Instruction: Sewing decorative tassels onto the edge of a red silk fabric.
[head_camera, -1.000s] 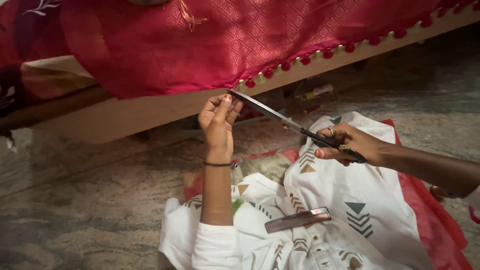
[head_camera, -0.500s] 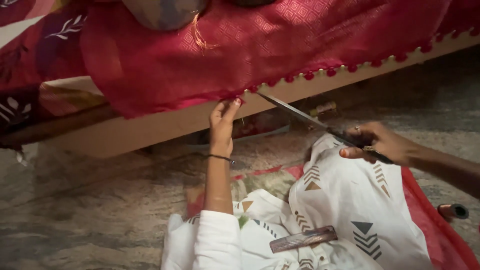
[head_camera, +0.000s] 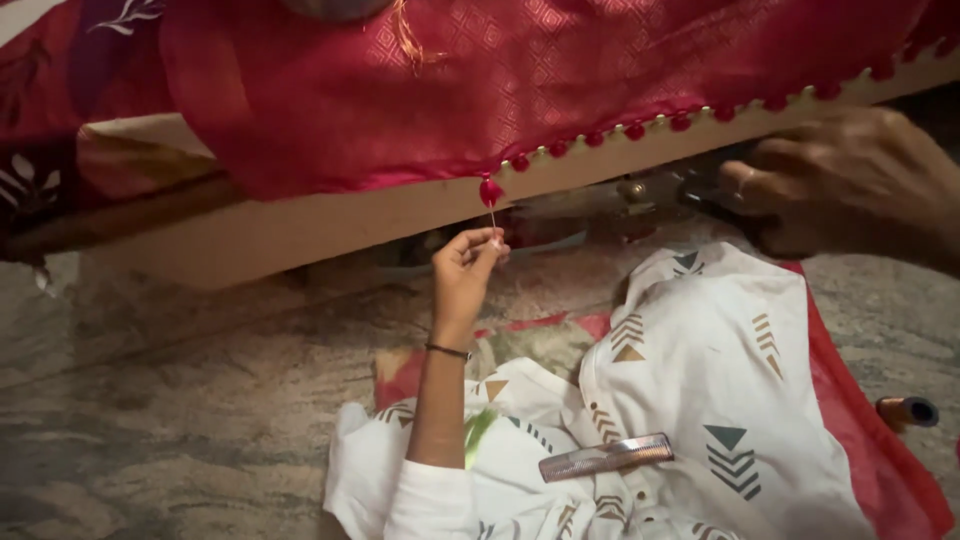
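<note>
A red patterned cloth hangs over a wooden frame edge, with small red tassels along its hem. My left hand is raised under one tassel and pinches the thin thread hanging from it. My right hand is at the upper right, blurred, closed around dark scissors held just below the hem. The scissor blades are hard to make out.
A white garment with triangle prints covers my lap, with a reddish comb lying on it. Red cloth lies under it at the right. A brown tube-like object rests on the mottled stone floor.
My right hand has drawn the scissors back to the right, away from my left hand. My left hand has dropped from the hem and now pinches the thread below one tassel.
</note>
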